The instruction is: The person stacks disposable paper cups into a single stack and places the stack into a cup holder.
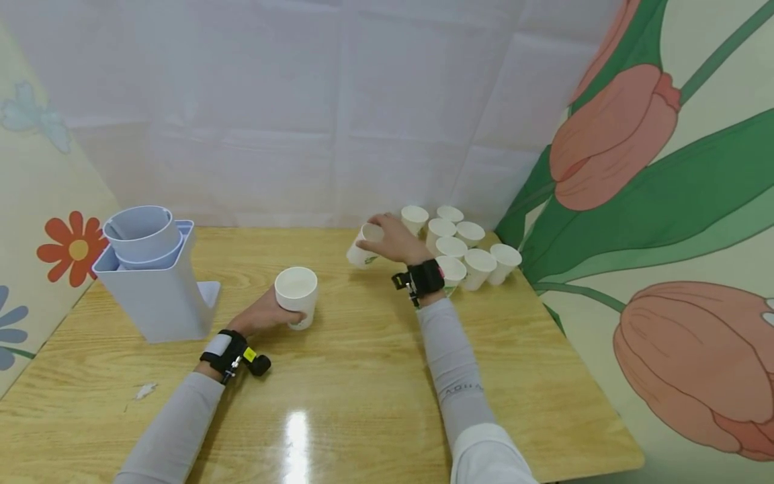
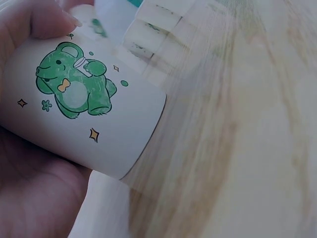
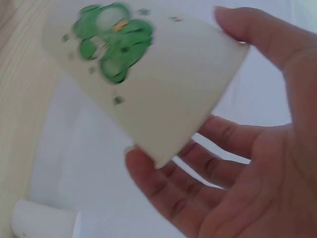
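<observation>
While a white creased cloth (image 1: 254, 94) hangs behind it, a glossy wood-grain desk (image 1: 363, 403) carries one pale, smooth, angular container (image 1: 169, 306) at ten o'clock, with a round tub (image 1: 145, 235) set in its top. Two grey fabric sleeves reach in from five and seven o'clock; lettering on the right sleeve (image 1: 450, 363) is too small to read. The left hand (image 1: 263, 314), left of the desk's middle, grips one upright white cup (image 1: 297, 296), its printing a green cartoon animal with a yellow bow tie. Towards twelve o'clock, the right hand (image 1: 396, 240) grasps a tilted cup (image 1: 363, 250) by its rim; this one has a green cartoon figure too. Eight more round-mouthed white cups (image 1: 451, 249) stand clustered at one o'clock, making ten in view. Each wrist wears one black strap (image 1: 426, 277) with a small camera.
</observation>
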Available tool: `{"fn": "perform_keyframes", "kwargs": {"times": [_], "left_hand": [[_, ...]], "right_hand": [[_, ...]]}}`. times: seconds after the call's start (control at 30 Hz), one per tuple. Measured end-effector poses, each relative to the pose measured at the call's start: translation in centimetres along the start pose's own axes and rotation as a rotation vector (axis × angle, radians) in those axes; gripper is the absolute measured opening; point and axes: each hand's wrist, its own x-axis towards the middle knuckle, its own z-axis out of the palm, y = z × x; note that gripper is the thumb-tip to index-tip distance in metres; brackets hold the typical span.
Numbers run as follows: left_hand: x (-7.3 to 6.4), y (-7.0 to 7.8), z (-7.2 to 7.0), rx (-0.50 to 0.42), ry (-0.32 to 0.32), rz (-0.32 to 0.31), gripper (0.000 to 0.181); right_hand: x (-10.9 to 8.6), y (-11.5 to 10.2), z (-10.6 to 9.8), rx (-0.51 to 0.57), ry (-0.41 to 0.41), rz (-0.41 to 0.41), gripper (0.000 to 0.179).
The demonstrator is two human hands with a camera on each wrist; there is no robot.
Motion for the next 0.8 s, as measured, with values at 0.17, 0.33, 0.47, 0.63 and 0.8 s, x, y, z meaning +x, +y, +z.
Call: {"fn": "perform_keyframes", "kwargs": {"times": [0.17,0.33,0.47,0.63,0.8], "left_hand": [[0.0,0.0,0.1,0.020,0.014,-0.001,0.085],[0.0,0.1,0.1,0.001,0.014,-0.007,0.085],[0.0,0.1,0.0,-0.010,0.007,-0.003,0.083],[-0.1,0.2,0.1,-0.005,0.004,0.006,0.082],[-0.1,0.4,0.1,0.002,-0.002,0.018,0.082]], "right_hand": [[-0.3,-2.2,-0.2,0.103,0.053,-0.078,0.056],[-0.6,-4.2,-0.2,0.159,0.141,-0.176,0.051],[-1.0,-5.4,0.0,0.187,0.189,-0.282,0.049],[-1.4,-6.8,0.2,0.222,0.187,-0.367,0.043],[-1.5,-8.0,0.8,0.238,0.147,-0.430,0.042]]}}
